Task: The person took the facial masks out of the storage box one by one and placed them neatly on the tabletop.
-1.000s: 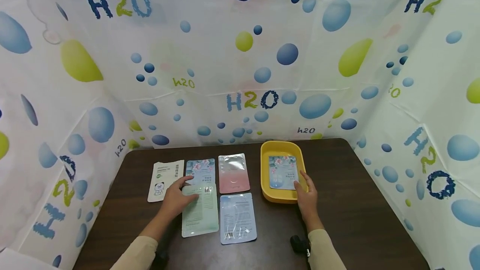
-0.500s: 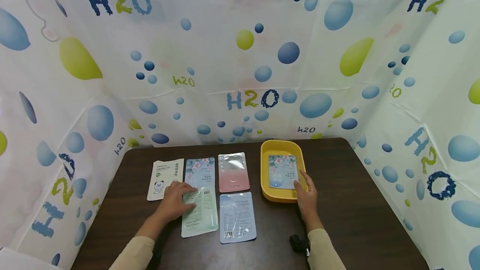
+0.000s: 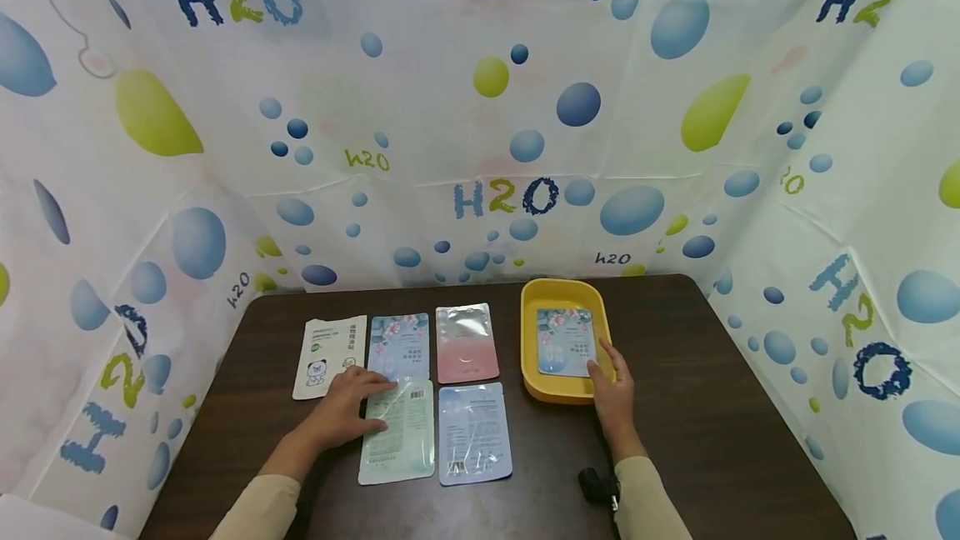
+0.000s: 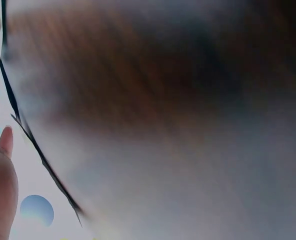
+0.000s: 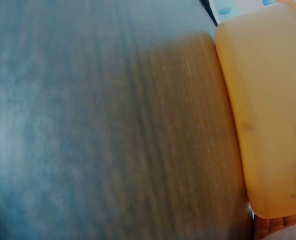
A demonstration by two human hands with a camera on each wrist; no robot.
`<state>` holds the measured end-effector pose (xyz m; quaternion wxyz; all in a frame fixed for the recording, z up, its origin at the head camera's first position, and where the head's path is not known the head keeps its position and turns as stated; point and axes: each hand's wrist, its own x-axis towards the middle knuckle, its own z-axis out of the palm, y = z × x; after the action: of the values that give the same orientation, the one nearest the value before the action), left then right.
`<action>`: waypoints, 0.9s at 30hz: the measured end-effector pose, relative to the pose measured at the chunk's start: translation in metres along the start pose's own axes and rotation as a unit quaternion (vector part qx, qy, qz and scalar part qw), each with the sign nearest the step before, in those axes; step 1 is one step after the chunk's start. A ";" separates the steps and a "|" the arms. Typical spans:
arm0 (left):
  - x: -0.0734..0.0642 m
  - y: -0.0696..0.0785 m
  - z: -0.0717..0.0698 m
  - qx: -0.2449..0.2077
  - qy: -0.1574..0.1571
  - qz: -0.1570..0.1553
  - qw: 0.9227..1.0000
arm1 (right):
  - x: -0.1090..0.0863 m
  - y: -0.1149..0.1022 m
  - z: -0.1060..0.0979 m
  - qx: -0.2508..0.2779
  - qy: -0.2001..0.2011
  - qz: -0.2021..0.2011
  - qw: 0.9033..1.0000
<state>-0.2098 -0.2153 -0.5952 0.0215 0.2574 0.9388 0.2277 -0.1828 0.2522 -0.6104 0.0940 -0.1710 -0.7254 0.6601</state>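
Note:
In the head view my left hand (image 3: pixel 341 408) rests on a pale green sheet mask packet (image 3: pixel 401 448), its fingertips at the packet's upper edge and the thumb lower down. Just behind that packet lies a blue floral packet (image 3: pixel 400 344). My right hand (image 3: pixel 615 398) grips the front right rim of a yellow plastic tray (image 3: pixel 558 392), the thumb over the edge. Inside the tray is another blue floral packet (image 3: pixel 565 342). The right wrist view shows the tray's outer wall (image 5: pixel 268 110) with fingers at its lower corner. The left wrist view catches mostly blurred tabletop.
A white packet with a bear (image 3: pixel 326 352) lies at the back left, partly behind the left hand. Pink-silver (image 3: pixel 467 348) and light blue (image 3: pixel 474 436) packets lie between the green one and the tray. A black object (image 3: pixel 597 486) sits by the right wrist on the dark table (image 3: pixel 720 440).
The green packet has slid toward the person under the left hand, uncovering more of the floral packet behind it. The right hand and tray stay in place.

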 end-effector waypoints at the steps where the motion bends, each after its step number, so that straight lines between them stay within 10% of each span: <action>1: 0.000 0.000 0.000 0.008 0.000 0.005 1.000 | 0.000 0.000 0.000 0.000 0.001 0.000 1.000; 27: -0.004 0.005 0.002 0.066 0.019 0.041 0.997 | -0.001 0.002 0.001 -0.003 0.009 -0.013 1.000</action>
<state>-0.2035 -0.2130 -0.5956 -0.0231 0.2918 0.9409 0.1706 -0.1822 0.2512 -0.6120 0.1086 -0.1678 -0.7289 0.6547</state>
